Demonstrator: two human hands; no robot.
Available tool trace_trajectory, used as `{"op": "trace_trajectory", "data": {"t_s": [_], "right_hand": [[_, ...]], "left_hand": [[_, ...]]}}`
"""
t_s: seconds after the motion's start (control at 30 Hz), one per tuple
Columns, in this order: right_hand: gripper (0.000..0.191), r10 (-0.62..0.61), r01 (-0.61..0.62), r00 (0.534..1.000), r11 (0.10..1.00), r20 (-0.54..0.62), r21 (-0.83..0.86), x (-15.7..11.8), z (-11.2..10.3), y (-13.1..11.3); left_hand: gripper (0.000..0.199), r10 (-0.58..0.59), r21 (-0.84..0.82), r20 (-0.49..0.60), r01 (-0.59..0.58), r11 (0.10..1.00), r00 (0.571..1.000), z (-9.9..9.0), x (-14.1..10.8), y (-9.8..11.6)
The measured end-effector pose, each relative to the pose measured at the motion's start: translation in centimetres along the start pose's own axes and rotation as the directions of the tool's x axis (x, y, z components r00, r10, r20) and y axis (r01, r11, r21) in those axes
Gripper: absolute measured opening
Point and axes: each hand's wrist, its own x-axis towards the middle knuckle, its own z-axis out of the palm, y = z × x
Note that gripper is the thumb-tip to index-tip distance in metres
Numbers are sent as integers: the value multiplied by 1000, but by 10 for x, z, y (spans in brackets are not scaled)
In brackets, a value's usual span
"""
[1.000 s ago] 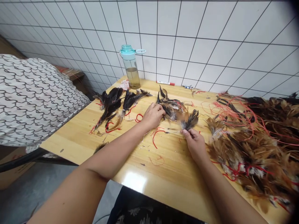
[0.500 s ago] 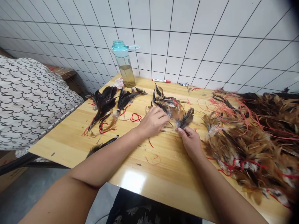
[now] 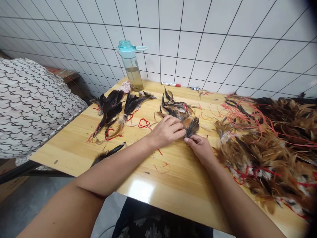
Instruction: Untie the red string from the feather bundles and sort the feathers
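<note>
My right hand (image 3: 200, 147) pinches the base of a small dark feather bunch (image 3: 192, 127), whose tips fan upward. Close beside it, my left hand (image 3: 169, 131) has its fingers pressed together at the bunch's left side. A feather seems to be between those fingertips, though they mostly cover it. Just behind the left hand lies a loose pile of black and brown feathers (image 3: 173, 107). A short red thread (image 3: 159, 151) lies under the left wrist.
Tied dark feather bunches (image 3: 109, 109) lie at left, near red cord (image 3: 143, 123). A water bottle (image 3: 133, 71) and red-capped marker (image 3: 170, 84) stand and lie along the tiled wall. Brown feather bunches (image 3: 260, 148) and tangled pink string (image 3: 244, 114) cover the table's right side.
My left hand has moved slightly right, and my right hand slightly left with the feather bunch, so they now nearly meet. The bunch is turned a little more upright.
</note>
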Motion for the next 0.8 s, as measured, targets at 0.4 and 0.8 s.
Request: {"op": "trace_trajectory", "data": {"t_s": [0.4, 0.8], "right_hand": [[34, 90, -56, 986, 972, -140, 227, -2, -1, -4], [34, 68, -29, 984, 974, -164, 227, -2, 0, -1]], "left_hand": [[20, -566, -108, -64, 558, 823, 822, 17, -24, -41], [13, -601, -67, 161, 616, 785, 783, 45, -27, -52]]}}
